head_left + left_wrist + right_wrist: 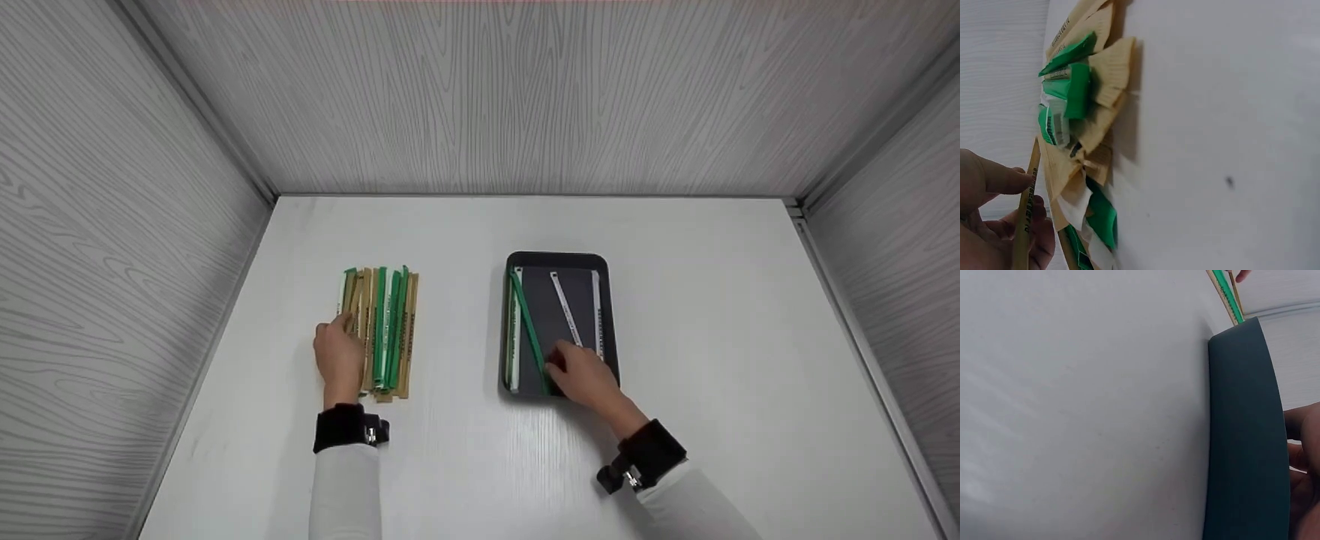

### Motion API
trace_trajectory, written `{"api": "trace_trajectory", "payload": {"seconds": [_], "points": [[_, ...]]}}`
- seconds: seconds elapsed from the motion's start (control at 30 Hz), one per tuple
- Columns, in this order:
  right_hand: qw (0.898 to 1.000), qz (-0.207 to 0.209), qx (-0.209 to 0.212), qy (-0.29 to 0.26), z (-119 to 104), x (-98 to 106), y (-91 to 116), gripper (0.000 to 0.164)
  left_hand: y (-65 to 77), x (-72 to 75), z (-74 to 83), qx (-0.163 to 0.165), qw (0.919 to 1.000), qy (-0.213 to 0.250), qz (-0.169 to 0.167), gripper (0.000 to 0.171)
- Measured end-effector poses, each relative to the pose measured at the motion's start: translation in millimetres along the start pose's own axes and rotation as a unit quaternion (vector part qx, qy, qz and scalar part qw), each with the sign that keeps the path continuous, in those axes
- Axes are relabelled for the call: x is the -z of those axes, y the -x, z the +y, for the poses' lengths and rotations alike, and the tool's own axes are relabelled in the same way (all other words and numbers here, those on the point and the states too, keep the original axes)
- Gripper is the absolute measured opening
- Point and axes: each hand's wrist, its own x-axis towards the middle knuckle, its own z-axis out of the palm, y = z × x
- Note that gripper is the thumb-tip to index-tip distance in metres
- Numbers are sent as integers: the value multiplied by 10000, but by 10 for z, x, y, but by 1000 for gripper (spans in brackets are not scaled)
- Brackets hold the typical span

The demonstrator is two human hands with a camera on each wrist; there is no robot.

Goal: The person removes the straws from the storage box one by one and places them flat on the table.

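Slim paper-wrapped sticks, tan, green and white, lie in a bundle [390, 330] on the left of the table. At its left edge my left hand [339, 356] pinches a tan wrapped stick [1024, 219] between thumb and fingers. My right hand [585, 375] reaches into the near end of a dark tray [559, 259], fingers bent beside the lower end of a slanted green wrapped stick [529, 322]. Whether they grip it is hidden; in the right wrist view the tray wall [1247, 439] covers the fingertips. White wrapped sticks lie in the tray, one slanted [565, 307], others along both sides.
The white table [450, 465] is bounded by a grey wood-grain panel [480, 97] behind and similar panels on both sides. White table surface lies between the bundle and the tray. The tray has raised walls all round.
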Motion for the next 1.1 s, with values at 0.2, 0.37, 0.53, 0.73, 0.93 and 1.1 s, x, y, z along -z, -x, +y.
{"api": "trace_trajectory", "payload": {"seconds": [0.2,0.37,0.53,0.73,0.93,1.1], "points": [[9999,-4,-152,81,14,-9,-35,18,22,-28,56,131,9997,-151,128,41],[9990,-41,-229,379,-7,-22,-64,20,108,-99,232,-148,9995,-241,105,47],[9968,32,-310,734,-68,-54,-89,23,265,-219,475,-604,9980,-95,-188,49],[9922,287,-286,1179,-114,-104,-87,28,499,-418,777,-1226,9906,-80,-600,44],[9925,276,-430,1109,-102,-123,-74,24,682,-552,958,-1492,9839,-280,-941,40],[9956,254,-617,665,-67,-97,-65,26,761,-578,1061,-1550,9815,-77,-1122,37]]}}
